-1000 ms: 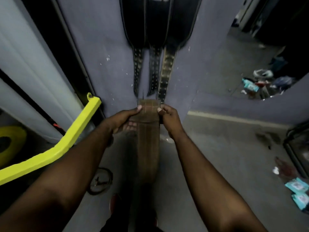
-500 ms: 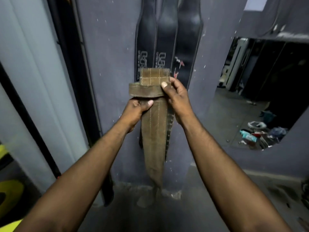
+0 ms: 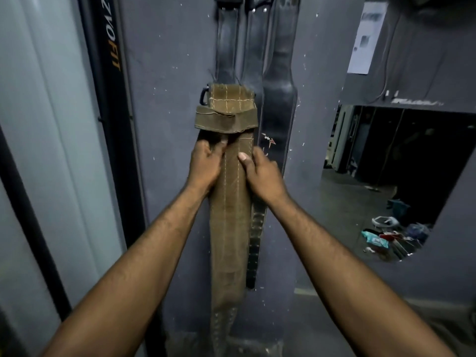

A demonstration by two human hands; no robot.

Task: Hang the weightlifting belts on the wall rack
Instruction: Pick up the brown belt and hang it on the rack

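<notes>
A brown suede weightlifting belt with pale stitching hangs vertically in front of the grey wall, its loop end and a dark buckle ring raised at the top. My left hand grips its left edge just below the loop. My right hand grips the right edge, thumb across the front. Behind it, three black leather belts hang from the wall rack at the top edge of the view; the rack's hooks are mostly cut off.
A black upright post with orange lettering stands left of the belts, beside pale panels. A wall mirror on the right reflects a dark room and floor clutter. A paper notice hangs above it.
Both hands have lifted the brown belt from floor level up in front of the hanging black belts. My grip has slid down below the loop end, and my view has tilted upward.
</notes>
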